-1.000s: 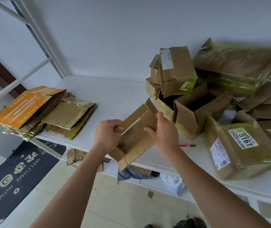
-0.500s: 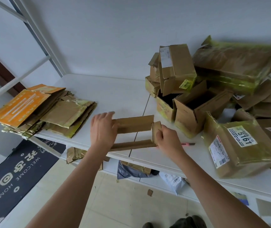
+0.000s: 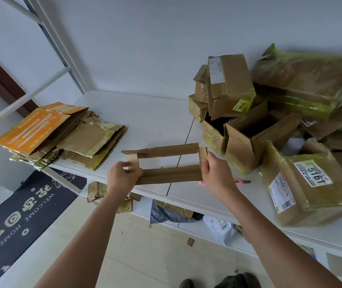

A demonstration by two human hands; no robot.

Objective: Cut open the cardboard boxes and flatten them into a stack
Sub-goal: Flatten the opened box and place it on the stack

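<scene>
A small opened cardboard box point(image 3: 167, 163) hangs over the front of the white table point(image 3: 145, 121), spread into an open rectangular frame with the table showing through it. My left hand point(image 3: 123, 176) grips its left end, thumb on a short flap. My right hand point(image 3: 215, 173) pinches the right end flap. A stack of flattened boxes point(image 3: 62, 138), with an orange sheet on top, lies at the table's left. A heap of unopened and open boxes point(image 3: 270, 113) fills the right side. A pink cutter point(image 3: 243, 181) lies on the table just behind my right wrist.
A taped box with a "5161" label point(image 3: 311, 183) sits at the front right. Cardboard scraps and bags lie on the lower shelf point(image 3: 172, 210). A dark welcome mat point(image 3: 20, 215) covers the floor at left. A white metal frame point(image 3: 47, 34) rises behind the stack.
The box went from tilted and half folded to stretched wide and level between my hands. My hands moved apart, and the box now reads as an open frame.
</scene>
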